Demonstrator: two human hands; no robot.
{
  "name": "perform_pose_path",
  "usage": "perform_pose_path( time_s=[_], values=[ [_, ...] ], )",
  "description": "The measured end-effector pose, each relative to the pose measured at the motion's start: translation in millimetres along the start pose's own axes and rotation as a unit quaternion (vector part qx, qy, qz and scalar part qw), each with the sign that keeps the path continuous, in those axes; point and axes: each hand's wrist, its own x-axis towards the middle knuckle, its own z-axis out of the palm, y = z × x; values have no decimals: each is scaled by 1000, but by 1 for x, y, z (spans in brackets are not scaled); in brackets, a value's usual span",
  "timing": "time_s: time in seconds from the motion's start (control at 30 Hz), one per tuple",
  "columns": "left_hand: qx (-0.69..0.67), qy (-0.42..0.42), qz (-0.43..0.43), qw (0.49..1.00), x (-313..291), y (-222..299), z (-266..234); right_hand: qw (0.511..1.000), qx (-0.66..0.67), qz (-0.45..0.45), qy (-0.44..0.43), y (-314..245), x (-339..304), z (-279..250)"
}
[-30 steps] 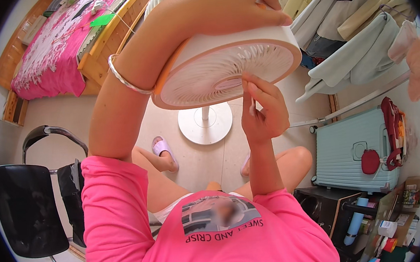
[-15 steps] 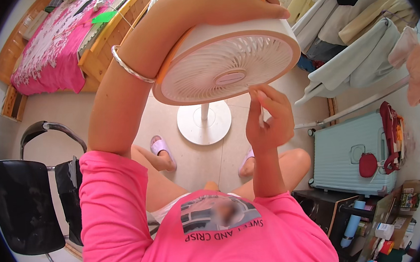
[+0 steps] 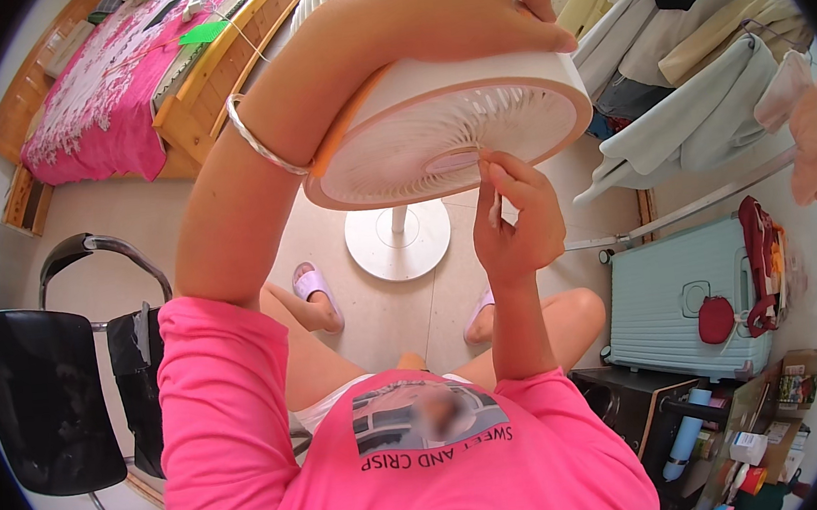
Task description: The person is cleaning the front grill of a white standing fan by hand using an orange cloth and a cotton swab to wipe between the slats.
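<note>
A white pedestal fan (image 3: 421, 171) stands before me, its round head with curved grille blades tilted downward. My left hand (image 3: 480, 20) lies over the top of the head, its thumb and fingers gripping the rim; the forearm, with a silver bangle, runs along the fan's left side. Just below the grille's centre cap, my right hand (image 3: 519, 211) pinches a thin, pale stick-like piece (image 3: 495, 210), mostly hidden by the fingers. Its fingertips are at the lower front of the grille. The fan's round white base (image 3: 398, 244) rests on the floor between my feet.
At left are a black chair (image 3: 50, 403) and a wooden bed (image 3: 188, 119) with a pink cover. On the right, clothes (image 3: 696, 103) hang from a rack above a pale green suitcase (image 3: 674, 295). Boxes and a blue cylinder (image 3: 685, 435) sit at lower right.
The fan head has shifted slightly right and down with my left hand. My right hand has moved a little up and left, its fingertips closer to the centre cap.
</note>
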Motion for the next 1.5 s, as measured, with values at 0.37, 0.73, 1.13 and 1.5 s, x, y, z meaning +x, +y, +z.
perform_pose_path(
  time_s=[0.37,0.73,1.13,1.5],
  values=[
    [4,-39,-30,999,2,17,-15,983,143,115,7,-6,-12,-3],
    [-6,-22,-16,1000,-1,10,-12,999,-15,-30,12,-1,-4,8],
    [-9,3,-20,1000,-1,-4,-10,994,89,47,28,-4,-12,-1],
    [-31,-16,-8,999,0,-4,-8,998,-13,-55,-16,0,10,13]
  ],
)
